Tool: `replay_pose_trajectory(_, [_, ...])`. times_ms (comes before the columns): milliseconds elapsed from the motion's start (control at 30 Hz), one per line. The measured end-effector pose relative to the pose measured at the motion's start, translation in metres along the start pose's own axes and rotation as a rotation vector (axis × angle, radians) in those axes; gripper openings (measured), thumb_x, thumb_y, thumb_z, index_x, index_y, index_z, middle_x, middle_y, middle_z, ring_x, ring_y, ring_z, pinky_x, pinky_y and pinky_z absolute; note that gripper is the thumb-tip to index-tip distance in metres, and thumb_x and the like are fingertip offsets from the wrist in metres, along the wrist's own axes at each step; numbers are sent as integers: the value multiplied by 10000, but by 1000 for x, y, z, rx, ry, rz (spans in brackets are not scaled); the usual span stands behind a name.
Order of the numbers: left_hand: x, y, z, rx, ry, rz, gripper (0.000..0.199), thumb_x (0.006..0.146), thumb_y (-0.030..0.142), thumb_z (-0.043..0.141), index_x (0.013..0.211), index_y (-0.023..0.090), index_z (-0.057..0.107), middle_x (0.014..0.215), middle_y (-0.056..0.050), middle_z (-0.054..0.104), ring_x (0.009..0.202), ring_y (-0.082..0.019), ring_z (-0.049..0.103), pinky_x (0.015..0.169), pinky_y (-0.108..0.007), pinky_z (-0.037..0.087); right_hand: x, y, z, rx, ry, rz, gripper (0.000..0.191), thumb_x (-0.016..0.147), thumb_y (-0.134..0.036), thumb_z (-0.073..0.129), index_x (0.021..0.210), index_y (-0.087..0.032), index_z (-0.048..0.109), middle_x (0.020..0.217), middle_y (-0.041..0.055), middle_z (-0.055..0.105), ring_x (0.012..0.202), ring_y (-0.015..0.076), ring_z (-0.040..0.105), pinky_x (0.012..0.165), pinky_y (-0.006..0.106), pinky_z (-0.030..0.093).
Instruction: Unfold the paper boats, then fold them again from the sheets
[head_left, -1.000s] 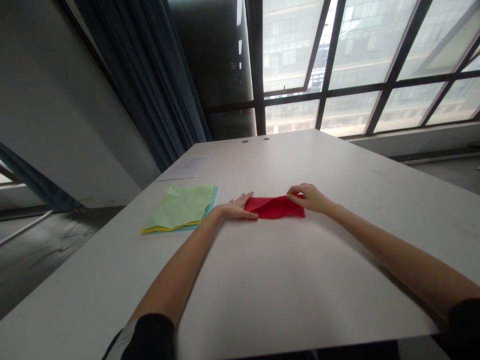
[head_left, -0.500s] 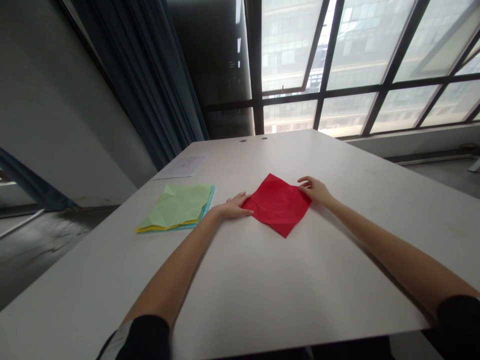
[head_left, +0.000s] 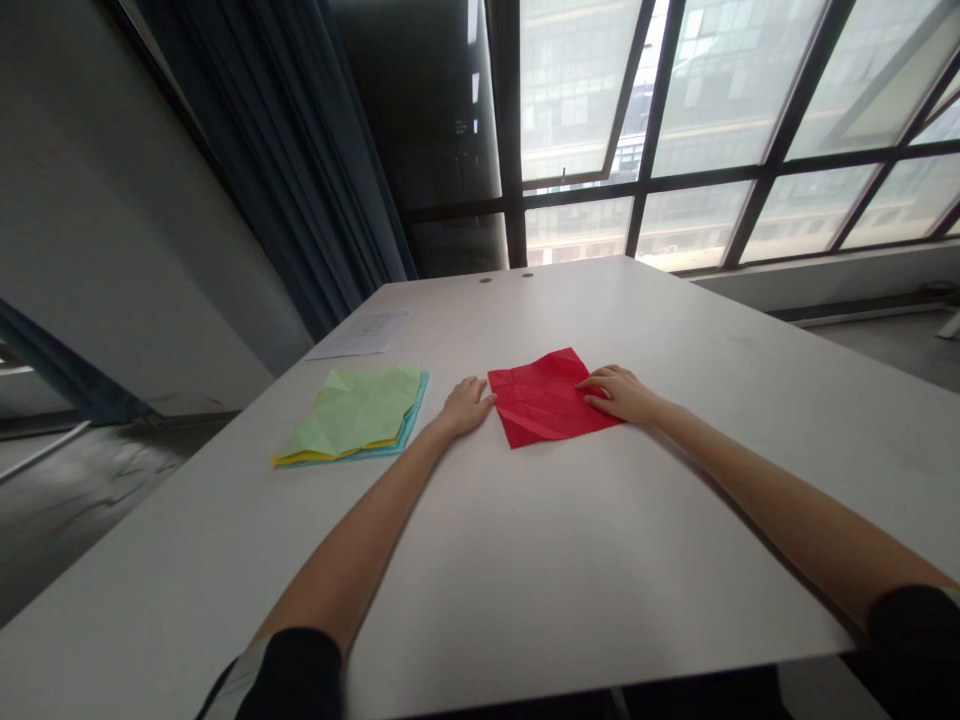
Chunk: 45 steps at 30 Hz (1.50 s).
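A creased red sheet (head_left: 544, 400) lies on the white table (head_left: 480, 560), its edges now roughly parallel to the table's. My left hand (head_left: 466, 406) rests on the table at the sheet's left edge, fingers apart, thumb tip near that edge. On the sheet's right part lies my right hand (head_left: 619, 392), fingers spread and touching the paper from above. Left of my left hand is a pile of creased sheets, with a light green sheet (head_left: 360, 408) on top and yellow and blue ones showing beneath.
A white printed paper (head_left: 361, 334) lies at the table's far left. Two small dark round spots are near the far edge. Beyond the table stand a dark blue curtain (head_left: 300, 170) and large framed windows.
The red sheet has turned from a diamond position to a squarer one. My left hand has drawn its fingers in beside the edge; my right hand has come further over the sheet.
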<state>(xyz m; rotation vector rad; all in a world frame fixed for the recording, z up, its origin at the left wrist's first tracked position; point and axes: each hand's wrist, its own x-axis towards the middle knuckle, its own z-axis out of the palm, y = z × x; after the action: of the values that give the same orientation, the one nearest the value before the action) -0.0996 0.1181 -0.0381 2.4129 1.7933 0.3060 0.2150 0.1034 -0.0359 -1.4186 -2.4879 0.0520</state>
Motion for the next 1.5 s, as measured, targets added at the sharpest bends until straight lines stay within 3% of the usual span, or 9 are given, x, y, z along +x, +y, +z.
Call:
replay_pose_trajectory(100, [0, 3, 5, 39, 39, -8, 586, 838, 562, 273, 1232, 171, 462, 1344, -107, 410, 1234, -231, 361, 1017, -357, 276, -2, -2, -1, 8, 11, 2, 380, 820, -453, 408, 1076, -261, 612, 1090, 76, 592, 1065, 266, 485, 918, 425, 348])
replay_pose_trajectory(300, [0, 3, 5, -21, 59, 21, 599, 862, 561, 185, 1170, 195, 546, 1280, -91, 483, 1187, -220, 415, 988, -338, 314, -4, -4, 0, 60, 31, -17, 404, 791, -515, 447, 1043, -255, 626, 1040, 79, 604, 1006, 259, 511, 897, 409, 351])
replay_pose_trajectory(500, [-3, 3, 4, -26, 77, 43, 573, 738, 604, 453, 1169, 240, 551, 1273, -47, 490, 1149, -233, 445, 980, -326, 340, -1, 3, 6, 133, 79, 35, 397, 839, -478, 378, 978, -237, 661, 996, 76, 628, 942, 235, 537, 866, 373, 379])
replay_pose_trajectory(633, [-3, 2, 3, -50, 79, 63, 542, 701, 587, 517, 1132, 265, 575, 1262, -31, 502, 1149, -241, 445, 983, -349, 342, -2, 11, 13, 19, 173, 206, 491, 792, -471, 451, 1188, -195, 543, 1168, 124, 547, 1041, 295, 491, 875, 418, 378])
replay_pose_trajectory(700, [-2, 0, 4, -78, 87, 58, 522, 689, 579, 536, 1106, 270, 592, 1251, -25, 514, 1138, -244, 455, 980, -358, 346, -1, 15, 16, -17, 147, 262, 564, 781, -497, 456, 1237, -168, 498, 1205, 143, 525, 1071, 320, 474, 881, 438, 375])
replay_pose_trajectory(800, [0, -2, 5, -126, 102, 51, 485, 675, 546, 569, 1067, 263, 618, 1229, -20, 535, 1121, -249, 470, 972, -363, 354, 1, 19, 19, -2, 87, 265, 493, 786, -502, 449, 1139, -181, 577, 1187, 116, 556, 1083, 301, 480, 904, 421, 368])
replay_pose_trajectory(1100, [3, -5, 8, -213, 133, 46, 361, 683, 467, 580, 950, 241, 669, 1176, -27, 575, 1088, -242, 497, 943, -350, 373, 4, 15, 16, 343, 138, 240, 248, 725, -285, 536, 941, -210, 633, 947, 28, 674, 878, 201, 597, 809, 325, 437])
replay_pose_trajectory(1500, [4, -7, 12, -323, 209, 20, 247, 684, 368, 555, 819, 203, 681, 1036, -39, 641, 982, -212, 549, 877, -321, 404, 7, 17, 16, 628, 271, 185, 222, 718, -246, 544, 906, -176, 641, 922, 39, 682, 867, 196, 616, 832, 341, 457])
